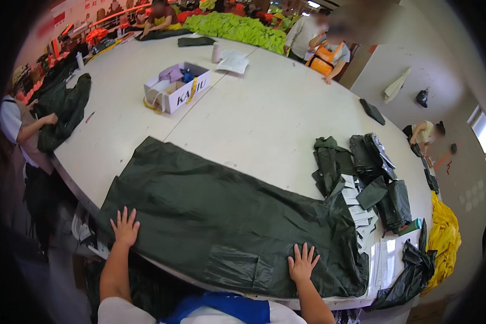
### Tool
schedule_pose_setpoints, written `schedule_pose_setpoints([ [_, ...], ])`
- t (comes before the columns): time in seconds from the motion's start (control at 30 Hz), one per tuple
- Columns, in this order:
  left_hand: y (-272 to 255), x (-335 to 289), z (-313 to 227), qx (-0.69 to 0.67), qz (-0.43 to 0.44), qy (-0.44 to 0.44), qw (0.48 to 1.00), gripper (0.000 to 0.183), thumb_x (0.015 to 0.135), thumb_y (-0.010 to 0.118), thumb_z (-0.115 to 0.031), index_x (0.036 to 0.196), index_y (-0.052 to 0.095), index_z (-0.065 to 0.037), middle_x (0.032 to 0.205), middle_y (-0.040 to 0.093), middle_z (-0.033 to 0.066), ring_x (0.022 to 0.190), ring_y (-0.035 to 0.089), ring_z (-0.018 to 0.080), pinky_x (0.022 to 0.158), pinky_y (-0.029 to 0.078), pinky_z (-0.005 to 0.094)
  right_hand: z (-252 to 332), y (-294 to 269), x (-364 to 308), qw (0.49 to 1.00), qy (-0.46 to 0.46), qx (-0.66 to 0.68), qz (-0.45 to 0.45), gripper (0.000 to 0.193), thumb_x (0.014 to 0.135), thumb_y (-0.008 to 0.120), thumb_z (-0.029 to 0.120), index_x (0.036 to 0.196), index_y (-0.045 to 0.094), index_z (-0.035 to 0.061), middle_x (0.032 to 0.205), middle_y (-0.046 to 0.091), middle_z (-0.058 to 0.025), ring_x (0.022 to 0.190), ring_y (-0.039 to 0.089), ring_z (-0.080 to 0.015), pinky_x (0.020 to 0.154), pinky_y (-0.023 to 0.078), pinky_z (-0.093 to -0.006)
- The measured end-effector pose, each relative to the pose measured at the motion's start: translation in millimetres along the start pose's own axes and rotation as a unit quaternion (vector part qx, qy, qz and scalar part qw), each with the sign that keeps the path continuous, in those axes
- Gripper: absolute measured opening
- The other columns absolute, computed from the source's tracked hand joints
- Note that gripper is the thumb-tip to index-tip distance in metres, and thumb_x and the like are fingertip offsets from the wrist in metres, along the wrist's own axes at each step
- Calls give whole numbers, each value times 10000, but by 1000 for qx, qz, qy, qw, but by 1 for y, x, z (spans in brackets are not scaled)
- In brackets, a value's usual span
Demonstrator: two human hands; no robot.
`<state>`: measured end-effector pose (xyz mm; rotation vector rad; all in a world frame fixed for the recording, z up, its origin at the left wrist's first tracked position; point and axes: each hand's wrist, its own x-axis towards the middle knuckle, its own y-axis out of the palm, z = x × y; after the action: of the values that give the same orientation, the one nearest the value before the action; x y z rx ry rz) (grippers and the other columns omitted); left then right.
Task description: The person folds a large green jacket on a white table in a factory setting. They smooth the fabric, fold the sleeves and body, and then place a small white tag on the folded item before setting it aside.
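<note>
A dark green, slightly shiny garment (200, 200) lies spread flat along the near side of the white table (275, 124). My left hand (125, 229) rests palm down on its left end, fingers spread. Toward the right end, my right hand (303, 263) also presses flat on the cloth, fingers apart, beside a stitched pocket patch (232, 266). Neither hand grips anything. The fabric is bunched and wrinkled at its right end, next to white paper slips (356, 208). Whether it is trousers or a jacket I cannot tell.
Folded dark green garments (394, 202) are piled at the right, near a green roll (410, 227) and yellow cloth (444, 243). A white box (173, 100) stands farther back. At the left edge a person handles dark green cloth (65, 110); other people are around the far side.
</note>
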<state>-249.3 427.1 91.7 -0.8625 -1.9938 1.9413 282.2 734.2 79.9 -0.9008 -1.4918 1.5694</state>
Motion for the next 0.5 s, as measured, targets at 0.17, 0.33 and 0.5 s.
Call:
schedule_pose_setpoints([
  [0.17, -35, 7, -33, 26, -77, 42, 996, 570, 876, 535, -448, 1403, 391, -287, 1519, 223, 134, 1353, 233, 398, 1064, 180, 594, 3, 11, -2, 999, 0, -37, 27, 573, 885, 511, 406, 1410, 398, 208, 1512, 258, -121, 1393, 174, -402, 1087, 72, -628],
  [0.33, 10, 38, -63, -9, -98, 179, 979, 511, 902, 526, -396, 1375, 426, -232, 1438, 357, 103, 1319, 318, 335, 1084, 203, 557, 11, 3, 0, 997, 10, -34, 64, 576, 900, 479, 387, 1432, 366, 198, 1532, 209, -116, 1413, 121, -379, 1102, 28, -600],
  [0.5, -32, 92, -96, -52, -134, 199, 969, 481, 911, 527, -375, 1347, 459, -185, 1361, 443, 92, 1260, 401, 309, 1022, 332, 429, 18, -4, 5, 994, 22, -51, 93, 584, 891, 480, 358, 1427, 366, 156, 1530, 206, -131, 1415, 113, -386, 1105, 22, -593],
])
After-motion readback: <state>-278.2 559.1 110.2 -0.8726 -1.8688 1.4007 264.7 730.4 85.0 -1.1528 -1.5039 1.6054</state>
